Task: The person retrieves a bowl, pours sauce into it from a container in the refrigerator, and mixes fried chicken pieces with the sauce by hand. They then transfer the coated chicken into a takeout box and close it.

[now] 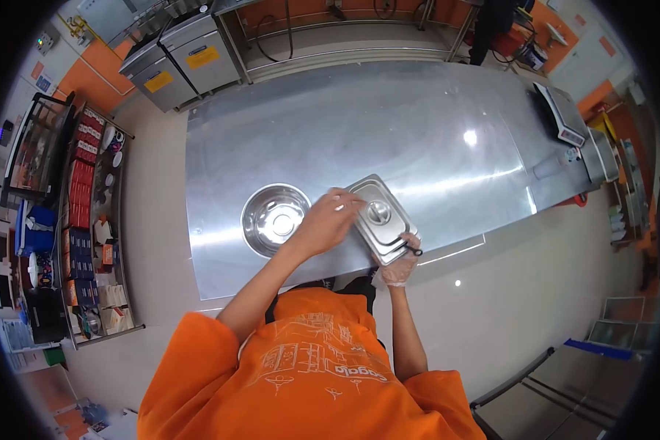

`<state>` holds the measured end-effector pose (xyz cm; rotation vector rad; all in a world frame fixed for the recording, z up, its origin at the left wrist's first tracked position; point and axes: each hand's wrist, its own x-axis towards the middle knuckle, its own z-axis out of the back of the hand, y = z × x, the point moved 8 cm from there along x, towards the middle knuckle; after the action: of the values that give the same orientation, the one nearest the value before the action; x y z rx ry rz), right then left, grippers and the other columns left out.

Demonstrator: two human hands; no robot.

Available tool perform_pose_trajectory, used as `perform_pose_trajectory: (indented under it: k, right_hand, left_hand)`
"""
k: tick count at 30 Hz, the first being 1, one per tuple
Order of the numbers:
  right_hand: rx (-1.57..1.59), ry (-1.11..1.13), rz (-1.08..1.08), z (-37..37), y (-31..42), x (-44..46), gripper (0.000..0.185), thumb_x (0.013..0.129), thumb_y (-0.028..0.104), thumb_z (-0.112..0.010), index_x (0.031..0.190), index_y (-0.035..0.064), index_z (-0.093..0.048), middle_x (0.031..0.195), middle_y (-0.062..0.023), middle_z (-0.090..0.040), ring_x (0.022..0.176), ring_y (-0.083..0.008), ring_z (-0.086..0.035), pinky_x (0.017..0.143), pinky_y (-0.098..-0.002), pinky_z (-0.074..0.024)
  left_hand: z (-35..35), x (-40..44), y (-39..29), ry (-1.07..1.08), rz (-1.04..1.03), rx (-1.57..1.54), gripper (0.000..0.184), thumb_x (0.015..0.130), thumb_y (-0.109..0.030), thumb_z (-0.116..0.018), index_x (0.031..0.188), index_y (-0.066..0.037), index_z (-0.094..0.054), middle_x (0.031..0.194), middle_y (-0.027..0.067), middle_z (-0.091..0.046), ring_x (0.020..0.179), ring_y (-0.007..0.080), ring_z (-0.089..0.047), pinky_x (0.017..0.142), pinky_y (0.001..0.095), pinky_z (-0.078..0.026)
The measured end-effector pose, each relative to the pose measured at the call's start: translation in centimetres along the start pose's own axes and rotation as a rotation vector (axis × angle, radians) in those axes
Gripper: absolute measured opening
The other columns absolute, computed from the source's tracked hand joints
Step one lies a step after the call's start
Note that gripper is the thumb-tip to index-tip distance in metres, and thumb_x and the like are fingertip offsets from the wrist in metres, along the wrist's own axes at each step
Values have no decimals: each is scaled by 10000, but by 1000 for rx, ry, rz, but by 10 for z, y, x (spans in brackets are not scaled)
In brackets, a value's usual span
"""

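A lidded rectangular steel container point(387, 233) is tilted at the near edge of the steel table. My right hand point(399, 268), in a clear plastic glove, grips its near end, with a black handle sticking out by the fingers. My left hand point(331, 220) is bare and hovers at the lid's left side, close to the round lid knob point(378, 213). Its fingers are curled; whether they hold anything is too small to tell. To the left of that hand a round steel bowl point(254, 218) stands on the table.
The steel table point(308, 125) extends ahead. A scale point(561, 114) stands at its far right. Shelves with boxes point(82, 194) line the left side, and fryers point(198, 55) stand at the back left. A person's legs point(486, 33) show at the back right.
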<state>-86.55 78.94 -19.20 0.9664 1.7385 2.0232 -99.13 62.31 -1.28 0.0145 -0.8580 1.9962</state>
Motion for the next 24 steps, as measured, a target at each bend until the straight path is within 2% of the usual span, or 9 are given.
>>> perform_pose_trajectory:
  k: [3,5,8,11,15,18,22,23,24]
  right_hand:
    - [-94,-37,100,-8,17,2,768,584,89,-929,1179,126,-444,1159,-75,-544,1064,-223,-583,931,-333,-486]
    - [-52,-26,-60,-3,-2,-6,689,617,114,-908,1157,120,-480,1143,-107,-578,1063,-237,-596,925,-356,-493]
    - [-219,10,-54,1,1,-10,734,624,165,-905,1214,112,-472,1192,-129,-555,1127,-271,-560,962,-400,-473]
    - [-354,68,27,4,29,-5,891,621,207,-918,1342,107,-404,1296,-127,-496,1229,-291,-497,1023,-413,-429]
    - [-105,101,-122,15,17,-9,1005,642,206,-922,1444,102,-326,1369,-152,-473,1254,-297,-505,1046,-406,-440]
    - [-155,124,-42,19,56,3,959,669,148,-903,1440,97,-337,1376,-161,-481,1204,-291,-556,1002,-394,-481]
    - [-351,216,-2,32,85,7,874,704,35,-833,1434,92,-355,1373,-194,-504,1139,-284,-609,957,-399,-517]
    - [-263,217,-31,35,82,4,872,695,4,-827,1435,62,-368,1397,-151,-477,1231,-258,-544,993,-378,-478]
    - [-309,229,-35,37,88,5,826,705,11,-820,1413,64,-397,1380,-155,-498,1196,-265,-568,963,-380,-495]
  left_hand:
    - [-52,39,12,281,-157,187,288,833,-57,-637,1109,-116,-694,1211,21,-631,1219,237,-502,1003,382,-432]
    - [-69,49,20,416,-219,250,291,810,-72,-658,1089,-142,-701,1181,6,-636,1212,217,-502,1020,375,-412]
    - [-78,56,11,563,-423,401,243,804,-110,-675,1041,-159,-697,1122,-8,-626,1172,192,-510,1003,370,-401]
    - [-82,54,4,541,-619,478,146,845,-156,-648,973,-90,-674,1053,16,-594,1119,187,-520,988,373,-397]
    - [-73,53,6,604,-699,428,150,895,-171,-609,952,-37,-647,1079,72,-577,1123,211,-521,1014,407,-372]
    - [-22,70,18,633,-316,296,146,920,-159,-586,979,-31,-624,1141,111,-554,1139,236,-515,1040,452,-339]
    - [92,46,54,285,13,200,151,936,-148,-570,1048,-57,-615,1180,151,-532,1137,284,-508,1071,492,-273]
    - [115,23,77,150,110,156,170,953,-159,-562,1086,-64,-609,1145,132,-548,1109,257,-534,1042,462,-323]
    - [132,-6,102,12,207,111,190,970,-170,-555,1124,-71,-603,1111,114,-564,1081,230,-561,1013,433,-374]
